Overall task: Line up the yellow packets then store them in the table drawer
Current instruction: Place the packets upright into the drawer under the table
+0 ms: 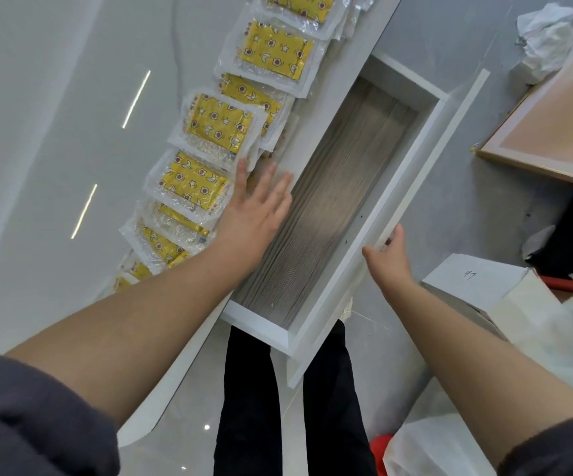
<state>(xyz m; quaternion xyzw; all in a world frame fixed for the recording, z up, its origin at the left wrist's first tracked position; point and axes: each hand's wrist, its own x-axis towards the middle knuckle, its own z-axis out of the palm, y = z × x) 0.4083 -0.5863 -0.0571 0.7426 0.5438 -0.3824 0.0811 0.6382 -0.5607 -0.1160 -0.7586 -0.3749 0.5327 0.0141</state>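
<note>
Near right: I am seeing the right hand [390, 255] curling its fingers over the front of the drawer [426, 166], which is standing open.

Left hand [257, 204] is hovering flat, fingers straight, holding nothing.

Just left of it, the yellow packets [192, 183] are lying overlapped along the table [38, 132] edge, running far.

Risk: a sweep scattering the slippery row, with packets missing the drawer.

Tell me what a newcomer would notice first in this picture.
A long row of overlapping yellow packets lies along the edge of the white table. Beside it the drawer stands pulled out, its grey bottom bare. The left hand hovers open near the packets; the right hand grips the drawer's front.
</note>
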